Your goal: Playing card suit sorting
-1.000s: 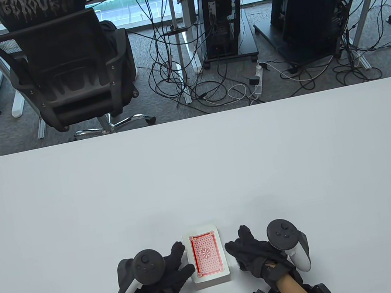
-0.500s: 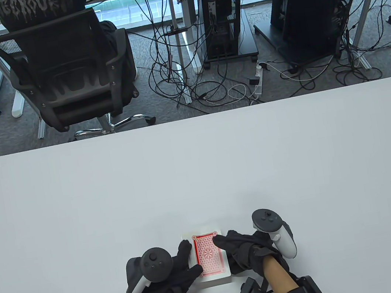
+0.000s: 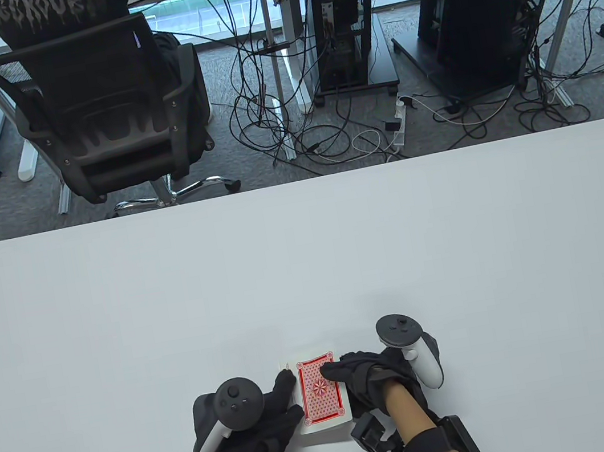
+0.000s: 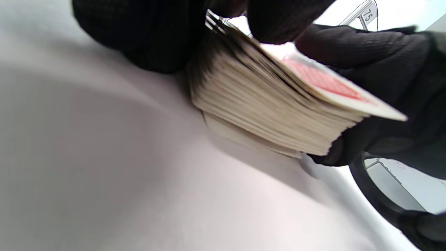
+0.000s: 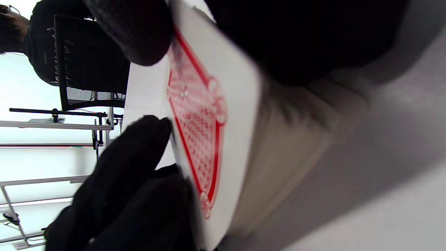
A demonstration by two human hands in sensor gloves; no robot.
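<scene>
A face-down deck of cards with a red patterned back lies on the white table near its front edge. My left hand is at the deck's left side, its fingers against the left edge and far corner. My right hand reaches over from the right, with a fingertip on the top card and the rest of the hand against the right side. In the left wrist view the deck looks tilted and the top card juts past the stack. Card faces are hidden.
Beyond the table's far edge are an office chair with a seated person, loose floor cables, and computer towers.
My right hand moved left from beside the deck onto its top. My left hand shifted slightly right and closed in on the deck's left edge. The deck has barely moved.
</scene>
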